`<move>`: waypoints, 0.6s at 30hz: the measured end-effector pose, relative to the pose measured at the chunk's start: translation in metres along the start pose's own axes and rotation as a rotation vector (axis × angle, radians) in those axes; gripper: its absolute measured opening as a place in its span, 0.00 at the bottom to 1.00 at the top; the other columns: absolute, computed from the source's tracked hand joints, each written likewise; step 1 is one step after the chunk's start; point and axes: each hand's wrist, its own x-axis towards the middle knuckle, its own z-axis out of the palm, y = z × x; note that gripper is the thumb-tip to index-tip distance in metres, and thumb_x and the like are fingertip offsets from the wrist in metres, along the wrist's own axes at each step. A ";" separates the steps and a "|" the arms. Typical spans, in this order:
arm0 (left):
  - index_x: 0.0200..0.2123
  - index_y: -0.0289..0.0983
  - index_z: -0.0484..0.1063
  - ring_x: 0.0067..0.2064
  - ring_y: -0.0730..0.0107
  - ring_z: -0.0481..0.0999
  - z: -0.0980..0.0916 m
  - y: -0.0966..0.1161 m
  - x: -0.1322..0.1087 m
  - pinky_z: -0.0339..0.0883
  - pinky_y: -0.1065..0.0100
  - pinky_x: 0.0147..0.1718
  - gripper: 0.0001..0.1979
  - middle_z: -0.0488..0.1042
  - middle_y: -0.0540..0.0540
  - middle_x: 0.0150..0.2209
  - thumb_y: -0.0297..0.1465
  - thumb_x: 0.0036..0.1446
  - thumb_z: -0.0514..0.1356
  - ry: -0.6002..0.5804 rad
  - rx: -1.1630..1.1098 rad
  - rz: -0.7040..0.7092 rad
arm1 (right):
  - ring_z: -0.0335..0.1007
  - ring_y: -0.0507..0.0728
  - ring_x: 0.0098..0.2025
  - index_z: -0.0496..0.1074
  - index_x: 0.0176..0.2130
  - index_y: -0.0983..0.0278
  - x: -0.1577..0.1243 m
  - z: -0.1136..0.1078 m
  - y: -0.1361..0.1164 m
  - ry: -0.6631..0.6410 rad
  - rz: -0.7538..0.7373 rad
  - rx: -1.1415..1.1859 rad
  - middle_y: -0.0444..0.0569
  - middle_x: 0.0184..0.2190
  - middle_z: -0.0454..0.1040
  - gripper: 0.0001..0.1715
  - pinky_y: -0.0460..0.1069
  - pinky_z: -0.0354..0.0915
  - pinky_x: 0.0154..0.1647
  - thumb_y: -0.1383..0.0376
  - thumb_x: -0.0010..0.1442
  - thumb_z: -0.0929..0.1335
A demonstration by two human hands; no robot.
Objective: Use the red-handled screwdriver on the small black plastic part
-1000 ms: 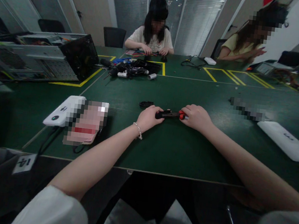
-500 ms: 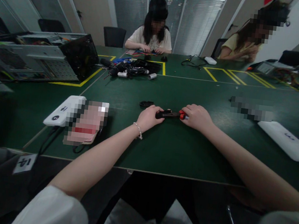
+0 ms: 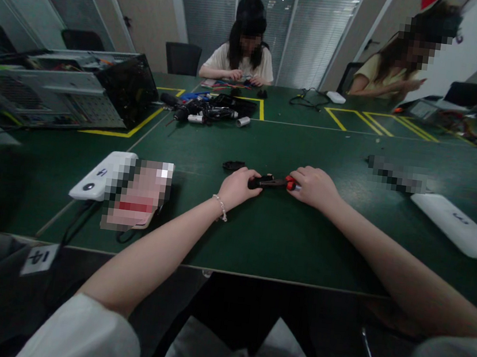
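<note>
Over the green table, my left hand (image 3: 236,190) is closed around a small black plastic part (image 3: 259,182), most of it in view beyond the fingertips. My right hand (image 3: 314,186) grips red-handled pliers (image 3: 291,184), whose dark jaws point left and meet the black part. Whether the jaws bite on it or lie inside it, I cannot tell. Just behind my left hand lies another black plastic piece (image 3: 233,166), apart from both hands.
A white power bank (image 3: 102,176) and a pink phone (image 3: 141,195) lie left; another white power bank (image 3: 461,226) lies right. An opened computer case (image 3: 57,95) stands far left. Tangled black cables (image 3: 207,108) lie behind my hands. Two people sit across the table (image 3: 278,241).
My hands, the pliers and the black part have hardly moved. Across the table, the person on the right has shifted a hand outward.
</note>
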 end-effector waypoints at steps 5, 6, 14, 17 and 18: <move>0.46 0.37 0.73 0.42 0.63 0.74 0.001 0.000 0.000 0.68 0.64 0.41 0.17 0.73 0.44 0.42 0.35 0.52 0.62 -0.004 0.001 -0.009 | 0.66 0.59 0.35 0.72 0.38 0.67 0.000 0.002 0.002 -0.001 -0.007 0.003 0.55 0.35 0.73 0.18 0.51 0.58 0.34 0.58 0.58 0.61; 0.46 0.37 0.73 0.42 0.63 0.74 0.001 0.000 0.000 0.68 0.64 0.41 0.17 0.73 0.44 0.42 0.35 0.52 0.62 -0.002 0.000 -0.011 | 0.66 0.59 0.35 0.72 0.38 0.67 0.000 0.002 0.002 0.003 -0.008 0.005 0.55 0.34 0.73 0.18 0.51 0.58 0.34 0.58 0.58 0.62; 0.45 0.37 0.73 0.42 0.63 0.74 -0.001 0.001 -0.001 0.68 0.64 0.40 0.16 0.73 0.44 0.42 0.35 0.53 0.62 -0.009 0.003 -0.012 | 0.67 0.59 0.35 0.73 0.37 0.67 0.000 -0.001 0.000 0.003 -0.003 0.004 0.55 0.34 0.74 0.18 0.51 0.58 0.33 0.57 0.58 0.61; 0.46 0.37 0.73 0.42 0.64 0.74 -0.002 0.002 -0.001 0.68 0.64 0.40 0.16 0.73 0.44 0.42 0.35 0.53 0.62 -0.011 0.001 -0.017 | 0.67 0.59 0.35 0.73 0.37 0.67 0.000 0.000 0.001 0.008 -0.007 0.010 0.55 0.34 0.74 0.17 0.51 0.57 0.33 0.58 0.58 0.61; 0.46 0.37 0.73 0.42 0.64 0.74 -0.002 0.003 -0.001 0.68 0.65 0.40 0.16 0.73 0.44 0.42 0.35 0.53 0.62 -0.013 0.001 -0.019 | 0.67 0.59 0.35 0.73 0.37 0.67 0.000 0.000 0.001 0.011 -0.006 0.011 0.55 0.34 0.74 0.17 0.51 0.57 0.33 0.58 0.58 0.62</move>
